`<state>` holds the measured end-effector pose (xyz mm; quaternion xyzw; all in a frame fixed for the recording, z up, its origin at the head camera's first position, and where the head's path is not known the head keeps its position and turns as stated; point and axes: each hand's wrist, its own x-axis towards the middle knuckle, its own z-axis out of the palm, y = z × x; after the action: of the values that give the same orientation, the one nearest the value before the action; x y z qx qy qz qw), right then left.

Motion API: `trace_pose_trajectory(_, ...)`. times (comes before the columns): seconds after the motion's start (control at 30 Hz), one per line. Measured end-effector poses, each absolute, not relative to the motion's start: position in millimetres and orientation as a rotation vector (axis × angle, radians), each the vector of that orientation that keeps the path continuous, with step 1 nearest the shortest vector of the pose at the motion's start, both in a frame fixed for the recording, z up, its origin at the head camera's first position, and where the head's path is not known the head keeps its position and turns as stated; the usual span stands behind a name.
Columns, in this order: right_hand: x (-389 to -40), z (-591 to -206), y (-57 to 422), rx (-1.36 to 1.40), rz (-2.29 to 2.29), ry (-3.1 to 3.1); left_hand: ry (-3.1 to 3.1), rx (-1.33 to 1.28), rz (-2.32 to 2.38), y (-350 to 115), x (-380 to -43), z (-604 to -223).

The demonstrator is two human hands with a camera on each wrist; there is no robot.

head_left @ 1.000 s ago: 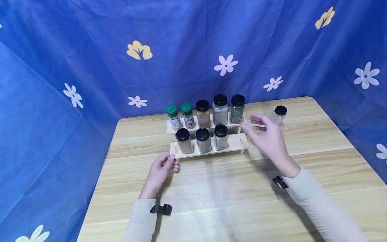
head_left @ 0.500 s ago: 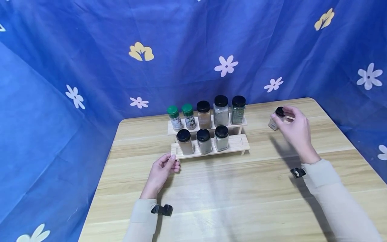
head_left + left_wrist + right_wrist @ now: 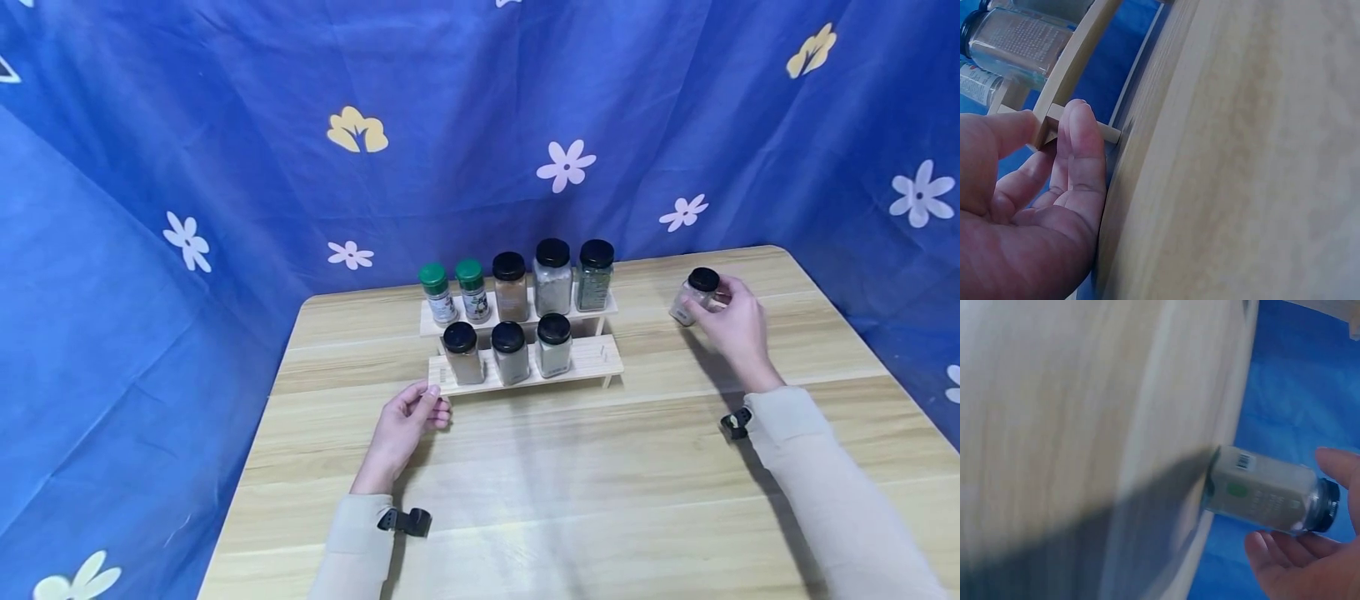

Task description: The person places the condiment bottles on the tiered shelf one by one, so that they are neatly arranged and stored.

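Note:
At the left front corner of a two-tier wooden spice rack [image 3: 592, 358], my left hand [image 3: 405, 429] pinches the lower shelf, thumb on its end and fingers underneath. The left wrist view shows this hand [image 3: 1041, 212] by the shelf's wooden support. To the right of the rack my right hand [image 3: 735, 329] holds a black-lidded spice jar [image 3: 693, 298], thumb on the near side and fingers behind. In the right wrist view the clear, labelled jar [image 3: 1260, 490] lies between thumb and fingers near its lid. Whether its base touches the table cannot be told.
On the upper shelf stand two green-lidded shakers [image 3: 474, 300] and three black-lidded jars [image 3: 553, 287]. The lower shelf bears three black-lidded jars [image 3: 512, 358] towards its left. A blue flowered curtain [image 3: 450, 125] hangs behind the wooden table [image 3: 525, 483].
My right hand has moved right, from beside the rack to the lone spice jar, and its fingers have closed around it. The left hand stays at the rack's corner.

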<state>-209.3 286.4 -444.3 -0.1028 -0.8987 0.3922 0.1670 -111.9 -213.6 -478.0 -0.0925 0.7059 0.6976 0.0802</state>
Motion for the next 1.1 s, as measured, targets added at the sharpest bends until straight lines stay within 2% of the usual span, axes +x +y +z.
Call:
trace_pose_trajectory(0.57, -211, -451, 289, -0.356, 1.216, -2.594, 2.104, -0.269, 2.093, -213, -112, -478)
trace_pose_trajectory(0.83, -195, -450, 286, -0.226, 1.274, -2.633, 2.101, -0.257, 2.079, -215, -114, -480)
trace_pose_trajectory(1.1, -175, -442, 279, 0.014, 1.297, -2.618, 2.1, -0.269, 2.081, -214, -115, -481)
